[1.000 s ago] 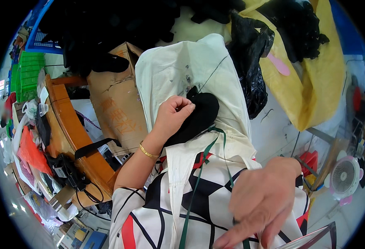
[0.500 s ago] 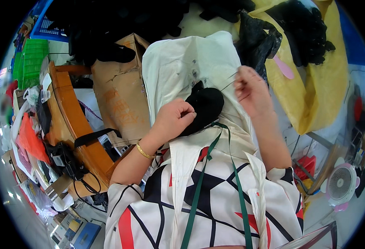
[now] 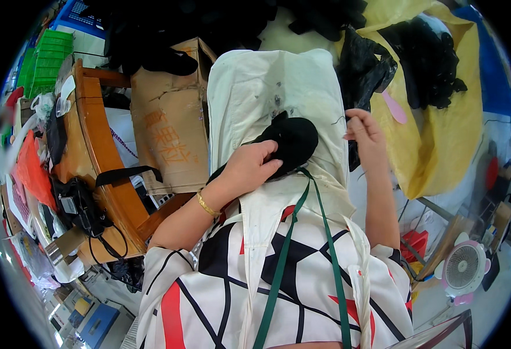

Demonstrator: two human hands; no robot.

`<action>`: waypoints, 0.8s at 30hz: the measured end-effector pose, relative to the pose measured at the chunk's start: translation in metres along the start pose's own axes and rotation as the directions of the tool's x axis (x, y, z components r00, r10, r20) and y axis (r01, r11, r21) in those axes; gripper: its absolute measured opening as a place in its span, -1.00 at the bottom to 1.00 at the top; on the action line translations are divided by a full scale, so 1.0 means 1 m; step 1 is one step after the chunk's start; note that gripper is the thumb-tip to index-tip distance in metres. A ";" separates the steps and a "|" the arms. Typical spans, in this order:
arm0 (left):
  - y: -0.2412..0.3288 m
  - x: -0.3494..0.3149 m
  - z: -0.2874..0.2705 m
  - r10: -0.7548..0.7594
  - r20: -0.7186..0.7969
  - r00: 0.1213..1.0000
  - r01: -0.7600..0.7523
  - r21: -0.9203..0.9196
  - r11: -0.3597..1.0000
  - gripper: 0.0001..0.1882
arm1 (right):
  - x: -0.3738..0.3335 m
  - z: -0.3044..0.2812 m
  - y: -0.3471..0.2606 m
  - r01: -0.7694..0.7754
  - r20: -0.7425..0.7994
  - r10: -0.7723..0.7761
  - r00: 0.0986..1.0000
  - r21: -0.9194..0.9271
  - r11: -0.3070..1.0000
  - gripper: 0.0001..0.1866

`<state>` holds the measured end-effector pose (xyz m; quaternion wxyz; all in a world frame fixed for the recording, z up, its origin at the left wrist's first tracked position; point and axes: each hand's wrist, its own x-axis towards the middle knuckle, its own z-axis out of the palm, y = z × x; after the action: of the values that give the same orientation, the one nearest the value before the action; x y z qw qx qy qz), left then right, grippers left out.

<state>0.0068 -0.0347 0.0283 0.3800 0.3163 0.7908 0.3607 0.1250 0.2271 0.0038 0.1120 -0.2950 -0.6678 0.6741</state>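
Observation:
A black, sock-like cloth piece (image 3: 299, 139) with a rounded end lies on the white cloth (image 3: 249, 87) over my lap. My left hand (image 3: 249, 167), a gold bracelet at its wrist, is closed on the near left part of this piece. Out to the right, apart from the black piece, my right hand (image 3: 367, 135) is raised with its fingers pinched together. A thin dark thread (image 3: 341, 120) shows at its fingertips. Whether a needle is also in that pinch is too small to tell.
Black pieces (image 3: 168, 35) are heaped at the far side. On the right are a yellow sack (image 3: 435, 157) with more black pieces, a black plastic bag (image 3: 367, 61), a pink paddle (image 3: 394, 108) and a fan (image 3: 463, 264). A cardboard box (image 3: 171, 128) and wooden chair (image 3: 95, 134) stand left.
My right hand has moved a little outward and down. The thread that ran toward the black piece now hangs loosely curled by the fingertips. My left hand keeps its hold.

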 end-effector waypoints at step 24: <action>0.016 -0.007 -0.021 -0.080 -0.048 0.996 0.040 -0.562 0.827 -0.85 | -0.031 0.062 -0.012 -0.252 0.354 0.277 0.893 -0.116 0.961 -0.48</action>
<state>-0.0030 -0.0383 0.0538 0.4394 0.1534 0.6728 0.5752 0.1133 0.1595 0.0186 -0.1174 -0.2555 -0.6529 0.7033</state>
